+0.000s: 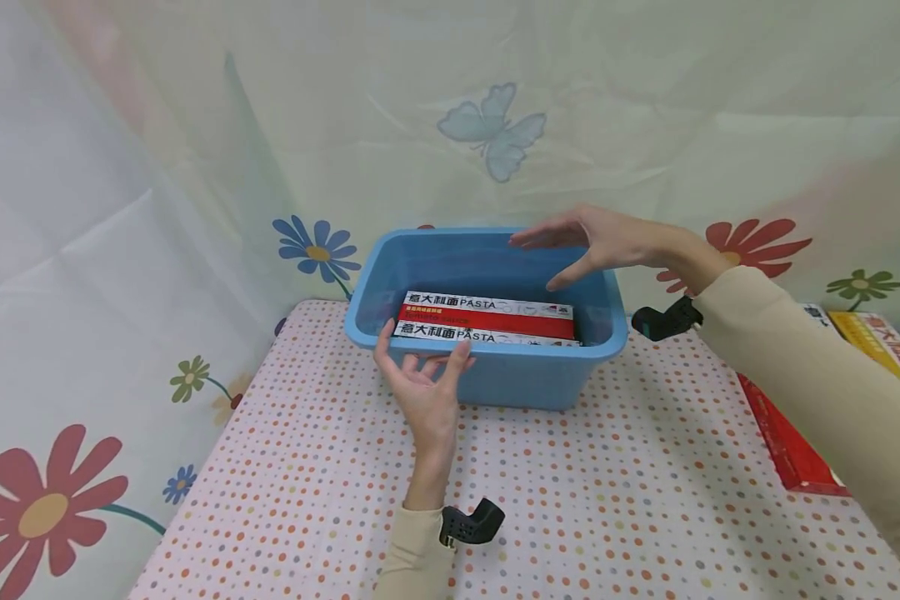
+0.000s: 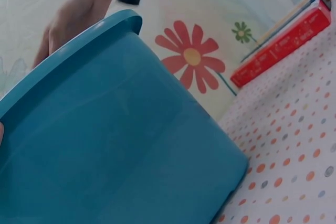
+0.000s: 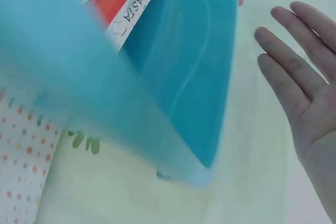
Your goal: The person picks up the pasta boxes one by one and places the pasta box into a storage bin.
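A light blue plastic bin (image 1: 510, 379) stands on the dotted cloth. Inside it lie red-and-white pasta boxes (image 1: 487, 317), their printed edges facing up. At the bin's front rim, left of the middle, my left hand (image 1: 423, 396) grips the edge, with thumb and forefinger reaching up over it. My right hand (image 1: 607, 237) hovers over the bin's back right part, thumb apart from the fingers and nothing held. In the right wrist view, the fingers of that hand (image 3: 315, 77) look straight and spread. The left wrist view shows mainly the outer wall of the bin (image 2: 115, 129).
To the right, partly behind my right sleeve, lie a red box (image 1: 787, 442) and a yellow-and-white box (image 1: 881, 350). A flowered curtain (image 1: 645, 100) hangs close behind the bin. The dotted tablecloth (image 1: 570, 500) spreads in front.
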`<state>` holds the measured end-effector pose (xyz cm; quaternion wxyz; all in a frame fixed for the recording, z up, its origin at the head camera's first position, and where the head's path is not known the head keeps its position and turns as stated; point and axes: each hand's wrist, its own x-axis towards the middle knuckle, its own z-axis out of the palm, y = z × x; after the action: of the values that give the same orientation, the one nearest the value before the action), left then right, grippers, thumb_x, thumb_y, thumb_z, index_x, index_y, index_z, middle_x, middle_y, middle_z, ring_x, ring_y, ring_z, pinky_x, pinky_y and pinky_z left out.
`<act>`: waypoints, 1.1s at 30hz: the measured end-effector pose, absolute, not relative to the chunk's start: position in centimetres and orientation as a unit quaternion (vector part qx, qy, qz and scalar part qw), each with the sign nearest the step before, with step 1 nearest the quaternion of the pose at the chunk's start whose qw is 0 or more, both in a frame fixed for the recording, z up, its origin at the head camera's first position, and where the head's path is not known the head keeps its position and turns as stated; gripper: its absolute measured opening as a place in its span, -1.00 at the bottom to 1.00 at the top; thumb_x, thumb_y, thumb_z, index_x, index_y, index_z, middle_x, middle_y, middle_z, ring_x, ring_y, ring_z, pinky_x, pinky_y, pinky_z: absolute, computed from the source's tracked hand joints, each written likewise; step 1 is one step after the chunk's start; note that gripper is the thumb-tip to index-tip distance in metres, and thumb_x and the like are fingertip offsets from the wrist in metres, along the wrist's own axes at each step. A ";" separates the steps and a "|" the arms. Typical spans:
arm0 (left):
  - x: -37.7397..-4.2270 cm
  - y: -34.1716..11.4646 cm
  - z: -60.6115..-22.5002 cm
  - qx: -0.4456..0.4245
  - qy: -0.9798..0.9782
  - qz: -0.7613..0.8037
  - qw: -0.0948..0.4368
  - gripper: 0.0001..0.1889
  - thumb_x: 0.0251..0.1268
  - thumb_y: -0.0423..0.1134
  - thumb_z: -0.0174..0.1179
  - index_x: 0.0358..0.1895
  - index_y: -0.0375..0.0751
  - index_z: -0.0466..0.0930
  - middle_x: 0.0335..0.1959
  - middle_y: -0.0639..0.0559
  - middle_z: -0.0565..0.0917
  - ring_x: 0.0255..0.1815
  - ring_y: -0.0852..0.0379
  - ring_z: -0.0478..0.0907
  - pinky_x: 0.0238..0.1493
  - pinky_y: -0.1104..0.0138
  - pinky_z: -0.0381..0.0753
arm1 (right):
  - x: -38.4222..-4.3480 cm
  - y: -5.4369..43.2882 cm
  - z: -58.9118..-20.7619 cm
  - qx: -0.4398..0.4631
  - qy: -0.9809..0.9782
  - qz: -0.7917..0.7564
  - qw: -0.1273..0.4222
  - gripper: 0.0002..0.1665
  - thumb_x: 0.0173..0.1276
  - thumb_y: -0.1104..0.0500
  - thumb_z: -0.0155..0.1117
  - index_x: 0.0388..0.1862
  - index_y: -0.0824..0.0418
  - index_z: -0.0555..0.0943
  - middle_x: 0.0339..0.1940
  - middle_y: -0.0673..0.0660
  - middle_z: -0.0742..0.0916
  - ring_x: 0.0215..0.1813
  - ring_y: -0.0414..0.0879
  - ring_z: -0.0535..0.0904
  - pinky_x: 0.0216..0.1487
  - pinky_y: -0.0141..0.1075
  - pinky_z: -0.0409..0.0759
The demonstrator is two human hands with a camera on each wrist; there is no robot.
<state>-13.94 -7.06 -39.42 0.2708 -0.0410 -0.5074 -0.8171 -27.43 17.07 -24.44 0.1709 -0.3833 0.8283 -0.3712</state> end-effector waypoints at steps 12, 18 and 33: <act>-14.0 -6.6 -39.6 -0.038 -0.504 -0.821 0.266 0.02 0.25 -0.48 0.46 0.62 -0.06 -0.05 0.23 -0.44 0.50 -0.20 -0.02 0.75 -0.10 0.04 0.88 | -18.4 24.6 -25.4 -0.354 0.879 -0.320 0.013 -0.06 0.17 0.26 0.64 0.53 -0.08 0.50 0.46 -0.15 0.58 0.41 -0.31 0.49 0.20 0.36 0.66; -14.0 -6.6 -39.4 -0.039 -0.509 -0.817 0.267 0.02 0.25 -0.48 0.46 0.63 -0.08 -0.06 0.20 -0.40 0.52 -0.22 -0.01 0.75 -0.10 0.03 0.88 | -15.0 28.9 -29.4 -0.251 0.909 -0.332 -0.037 0.02 0.10 0.28 0.68 0.55 -0.02 0.47 0.44 -0.30 0.56 0.31 -0.55 0.40 0.13 0.60 0.51; -14.0 -7.8 -38.3 -0.014 -0.553 -0.793 0.256 -0.02 0.26 -0.41 0.48 0.58 -0.11 -0.04 0.13 -0.38 0.55 -0.26 -0.01 0.72 -0.13 0.08 0.89 | -8.2 37.0 -39.3 0.104 0.916 -0.386 -0.011 -0.01 0.61 0.03 0.22 0.73 0.28 -0.09 0.64 0.57 -0.06 0.63 0.54 -0.24 0.27 0.75 0.03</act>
<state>-14.00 -7.84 -38.30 0.2559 -0.0144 -0.5525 -0.7931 -8.18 37.03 -39.34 -0.0110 0.1040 0.9164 -0.3863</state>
